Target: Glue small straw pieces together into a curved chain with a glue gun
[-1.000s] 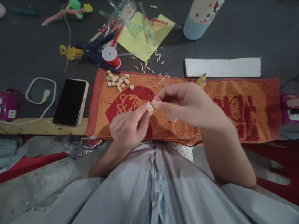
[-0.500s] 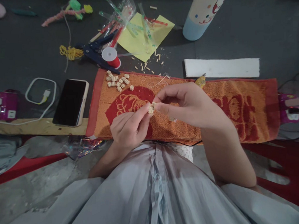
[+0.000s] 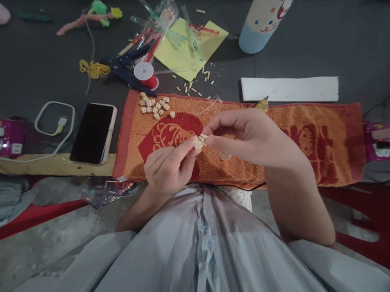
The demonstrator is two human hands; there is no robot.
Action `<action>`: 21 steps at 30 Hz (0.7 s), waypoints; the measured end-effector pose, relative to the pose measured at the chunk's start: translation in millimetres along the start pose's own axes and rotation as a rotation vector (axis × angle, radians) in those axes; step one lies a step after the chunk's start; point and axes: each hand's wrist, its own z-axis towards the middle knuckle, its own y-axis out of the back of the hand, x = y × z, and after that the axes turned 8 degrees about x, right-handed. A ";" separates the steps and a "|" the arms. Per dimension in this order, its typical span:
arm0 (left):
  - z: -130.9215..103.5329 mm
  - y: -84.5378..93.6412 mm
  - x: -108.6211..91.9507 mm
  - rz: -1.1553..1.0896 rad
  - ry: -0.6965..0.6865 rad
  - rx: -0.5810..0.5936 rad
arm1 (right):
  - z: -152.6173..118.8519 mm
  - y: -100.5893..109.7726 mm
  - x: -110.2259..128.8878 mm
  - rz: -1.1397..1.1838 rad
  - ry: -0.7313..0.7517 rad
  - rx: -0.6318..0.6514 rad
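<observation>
Fingertips of my left hand [image 3: 169, 168] pinch a small pale cluster of short sticks [image 3: 198, 143] above the orange and red towel [image 3: 230, 171]. My right hand [image 3: 253, 135] comes in from the right, its thumb and forefinger closed on a small pale piece [image 3: 203, 138] that touches the cluster. Several similar pale bundles [image 3: 147, 104] lie in a group on the towel's upper left. A thin pale strand [image 3: 209, 105] lies above the hands.
Behind the towel are a white strip [image 3: 289, 88], a spool of red thread [image 3: 145, 73], dark blue pliers [image 3: 122, 66], yellow paper [image 3: 175, 56] and a bottle [image 3: 258, 31]. A phone [image 3: 92, 133] lies left of the towel.
My right hand has shifted slightly to the right, and more of the pale piece shows between the fingertips. The left hand stays nearly still.
</observation>
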 end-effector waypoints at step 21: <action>5.1 -1.5 -3.0 -0.074 -0.076 -0.023 | 1.7 2.1 -0.3 -0.005 -0.013 0.033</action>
